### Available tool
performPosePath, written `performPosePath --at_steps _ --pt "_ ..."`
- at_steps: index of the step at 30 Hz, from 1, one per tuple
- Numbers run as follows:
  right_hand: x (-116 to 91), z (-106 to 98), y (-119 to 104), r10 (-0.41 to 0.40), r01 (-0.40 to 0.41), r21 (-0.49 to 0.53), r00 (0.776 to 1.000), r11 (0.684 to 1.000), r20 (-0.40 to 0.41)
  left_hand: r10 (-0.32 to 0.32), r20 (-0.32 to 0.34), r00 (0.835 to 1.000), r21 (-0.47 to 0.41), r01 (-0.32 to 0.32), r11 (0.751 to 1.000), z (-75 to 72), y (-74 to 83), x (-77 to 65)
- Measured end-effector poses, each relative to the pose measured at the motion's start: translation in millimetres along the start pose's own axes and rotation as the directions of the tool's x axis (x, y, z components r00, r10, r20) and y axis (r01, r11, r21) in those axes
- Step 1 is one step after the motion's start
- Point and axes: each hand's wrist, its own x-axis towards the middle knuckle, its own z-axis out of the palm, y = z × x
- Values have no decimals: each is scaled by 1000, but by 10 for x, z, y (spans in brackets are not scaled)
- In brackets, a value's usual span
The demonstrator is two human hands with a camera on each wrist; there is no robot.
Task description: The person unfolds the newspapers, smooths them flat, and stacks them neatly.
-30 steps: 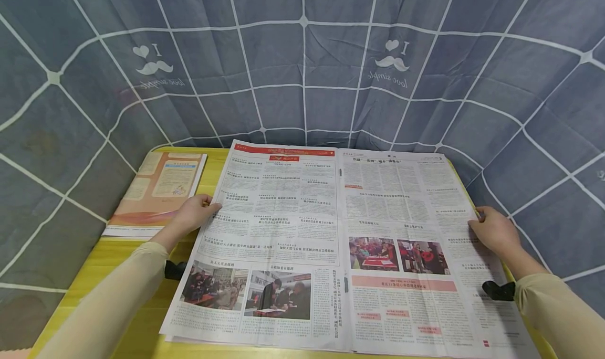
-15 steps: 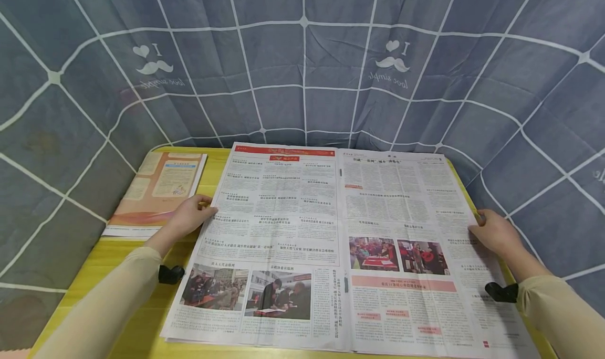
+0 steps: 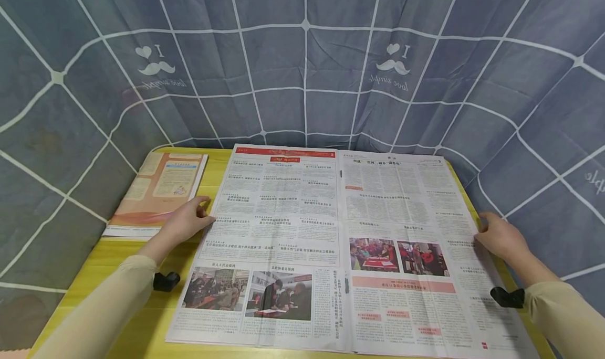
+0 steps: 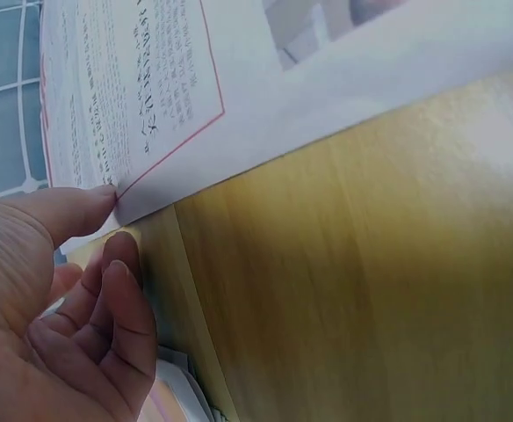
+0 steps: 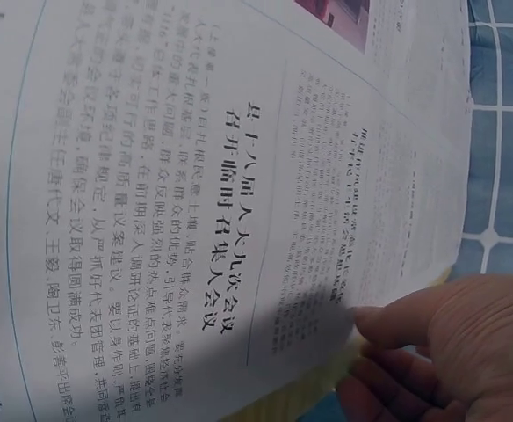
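A printed newspaper [image 3: 302, 238] lies spread in a two-page opening, with staples along its centre fold. At its left edge, my left hand [image 3: 181, 225] touches the margin with the thumb. In the left wrist view the thumb [image 4: 85, 211] rests at the page edge, while the loosely bent fingers [image 4: 133, 321] stay just outside it, apart from the thumb. My right hand [image 3: 506, 241] is at the opposite edge, thumb on the margin. In the right wrist view its other fingers [image 5: 384, 391] bend loosely beyond the paper's edge.
A stack of orange-covered booklets [image 3: 158, 193] lies on the yellow wood-grain table [image 3: 108, 270], left of the newspaper. A grey curtain with white grid lines [image 3: 302, 86] surrounds the table at the back and sides. Black wrist-camera mounts [image 3: 166, 282] sit by both cuffs.
Both hands have eased slightly outward, the left to the left and the right to the right, and their grip on the edges has loosened. The newspaper's left page has settled flatter.
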Motion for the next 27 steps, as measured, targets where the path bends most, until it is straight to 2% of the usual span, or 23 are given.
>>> performPosePath --at_steps 6,9,13,16,19,22,27 --pt "-61 -56 -125 -1 2 14 1000 1000 -20 5 -29 1000 8 -5 1000 -25 1 -60" --pt "-61 -101 -287 -14 16 46 999 999 -39 1 -47 999 -3 -1 1000 -40 22 -81" --pt "-13 -98 -537 -73 82 86 993 993 -97 11 -78 997 -15 -12 1000 -64 70 -115" --pt "25 -40 -743 -121 134 100 985 986 -125 27 -105 994 -30 -30 999 -82 90 -149" --pt "51 22 -985 -169 182 124 980 975 -107 41 -136 990 -42 -47 998 -100 61 -184" --pt "60 88 -1263 -214 224 156 974 962 -79 42 -166 985 -52 -52 997 -126 2 -225" --pt "71 206 -1717 -303 309 204 951 929 -63 25 -188 982 -79 -40 996 -181 -117 -291"
